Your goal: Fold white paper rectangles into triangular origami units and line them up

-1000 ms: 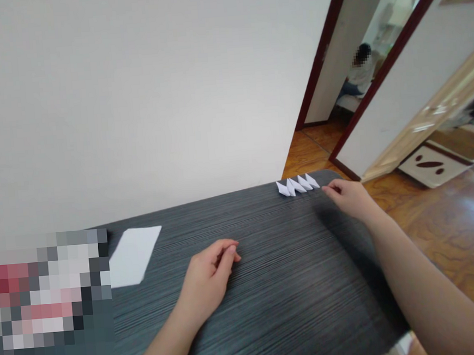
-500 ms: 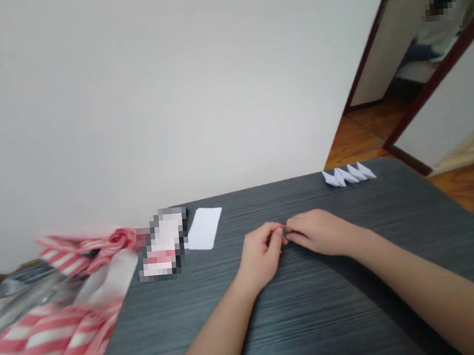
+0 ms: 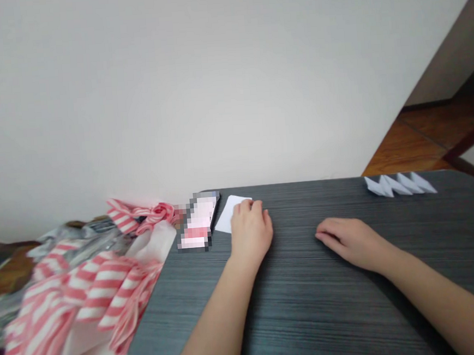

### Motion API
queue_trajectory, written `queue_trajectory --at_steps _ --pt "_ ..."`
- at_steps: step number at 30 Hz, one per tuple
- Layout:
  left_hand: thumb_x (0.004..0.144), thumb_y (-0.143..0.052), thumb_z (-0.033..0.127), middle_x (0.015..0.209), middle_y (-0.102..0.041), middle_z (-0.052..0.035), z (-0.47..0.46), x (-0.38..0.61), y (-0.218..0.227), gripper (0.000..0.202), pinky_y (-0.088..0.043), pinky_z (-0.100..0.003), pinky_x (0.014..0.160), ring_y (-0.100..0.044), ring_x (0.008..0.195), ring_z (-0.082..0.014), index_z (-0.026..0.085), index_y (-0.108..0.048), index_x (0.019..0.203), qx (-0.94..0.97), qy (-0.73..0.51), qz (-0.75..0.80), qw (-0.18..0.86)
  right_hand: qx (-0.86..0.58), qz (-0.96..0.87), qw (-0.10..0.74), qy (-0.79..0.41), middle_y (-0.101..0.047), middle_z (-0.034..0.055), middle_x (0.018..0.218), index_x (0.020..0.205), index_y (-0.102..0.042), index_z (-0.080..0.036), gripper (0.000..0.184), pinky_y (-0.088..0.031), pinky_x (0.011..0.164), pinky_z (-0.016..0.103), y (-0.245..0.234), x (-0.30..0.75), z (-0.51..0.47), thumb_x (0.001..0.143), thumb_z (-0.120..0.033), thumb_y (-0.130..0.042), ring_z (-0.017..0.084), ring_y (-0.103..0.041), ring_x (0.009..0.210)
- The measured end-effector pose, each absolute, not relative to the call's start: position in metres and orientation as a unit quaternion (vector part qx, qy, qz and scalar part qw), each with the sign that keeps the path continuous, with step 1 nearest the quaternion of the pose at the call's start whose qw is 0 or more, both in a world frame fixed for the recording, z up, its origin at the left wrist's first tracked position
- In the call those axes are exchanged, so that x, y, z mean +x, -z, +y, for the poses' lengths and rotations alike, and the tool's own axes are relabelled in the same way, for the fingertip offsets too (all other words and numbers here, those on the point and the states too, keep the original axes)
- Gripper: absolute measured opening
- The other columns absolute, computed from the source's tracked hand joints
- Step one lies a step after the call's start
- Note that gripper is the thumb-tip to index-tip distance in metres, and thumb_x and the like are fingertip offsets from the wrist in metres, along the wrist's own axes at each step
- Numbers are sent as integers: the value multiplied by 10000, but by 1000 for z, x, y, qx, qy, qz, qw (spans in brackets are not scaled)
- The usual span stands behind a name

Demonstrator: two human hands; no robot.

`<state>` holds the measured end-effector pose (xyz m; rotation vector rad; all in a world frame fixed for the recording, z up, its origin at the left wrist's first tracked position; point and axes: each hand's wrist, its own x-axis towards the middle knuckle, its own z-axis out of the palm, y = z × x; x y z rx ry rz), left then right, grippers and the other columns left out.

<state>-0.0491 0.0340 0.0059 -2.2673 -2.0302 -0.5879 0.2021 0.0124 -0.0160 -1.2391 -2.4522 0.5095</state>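
My left hand (image 3: 251, 228) reaches over the right part of a white sheet of paper (image 3: 226, 218), fingers stretched forward and slightly apart. Whether the fingertips touch the paper cannot be made out. My right hand (image 3: 351, 240) rests over the dark tabletop (image 3: 299, 293) with its fingers curled together and the thumb close beneath; anything between them is hidden. Beyond it, at the far right, several folded white paper pieces (image 3: 402, 185) stand in a zigzag row.
A phone (image 3: 199, 220), partly blurred out, lies left of the paper. Red-and-white striped cloth (image 3: 102, 289) is heaped beside the table's left edge. A white wall (image 3: 230, 90) rises behind the table, and a wooden floor (image 3: 406, 137) shows at the right.
My hands have come apart: the left has moved left to the paper and its fingers have opened, while the right stays near the middle. The view has turned left.
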Motion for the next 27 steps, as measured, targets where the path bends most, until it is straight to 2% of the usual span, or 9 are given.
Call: queue_trajectory --at_steps 3,7,10,12,14,19,27 --pt "917 -509 289 1324 -553 -197 40 -65 -5 292 -418 -447 994 -492 1219 -342 125 -630 1126 -696 128 -703 69 -434 -866 177 -173 -709 45 901 937 -657 -220 210 -526 758 340 15 205 12 983 -277 -460 206 -677 820" --pt "928 -498 329 1236 -610 -180 41 -75 -2 279 -426 -427 974 -533 1161 -319 132 -648 1057 -688 76 -720 56 -441 -870 183 -123 -703 68 916 942 -672 -209 230 -537 806 379 18 212 15 982 -282 -458 229 -666 872" --pt "940 -480 325 1142 -645 -168 41 -76 -2 265 -446 -423 934 -557 1106 -311 141 -667 975 -690 64 -720 45 -445 -869 206 -66 -697 110 1124 1034 -688 -196 224 -505 949 445 24 218 21 962 -297 -502 272 -634 1061" --pt "941 -477 306 1129 -650 -168 41 -76 -3 257 -459 -428 907 -562 1087 -318 142 -674 937 -693 61 -717 47 -461 -858 224 -29 -612 137 1339 1144 -673 -181 278 -448 1041 497 31 221 24 941 -313 -535 312 -549 1241" --pt "941 -474 287 1109 -659 -166 41 -76 -5 253 -471 -429 876 -571 1066 -325 141 -679 916 -694 56 -716 46 -469 -856 218 -12 -522 150 1452 1234 -644 -170 357 -414 1081 525 37 222 26 934 -336 -544 332 -461 1347" --pt "940 -469 260 1069 -681 -170 42 -78 -6 254 -483 -402 845 -596 1045 -320 141 -690 905 -696 49 -715 43 -482 -857 184 -25 -528 161 1449 1259 -649 -164 386 -429 1070 547 46 221 26 954 -352 -504 341 -456 1364" --pt "961 -427 287 947 -719 -179 44 -81 -9 319 -494 -348 789 -670 943 -289 129 -704 939 -689 39 -723 26 -475 -856 202 -40 -546 147 1437 1260 -661 -183 388 -421 1077 562 47 224 28 942 -361 -526 341 -463 1361"
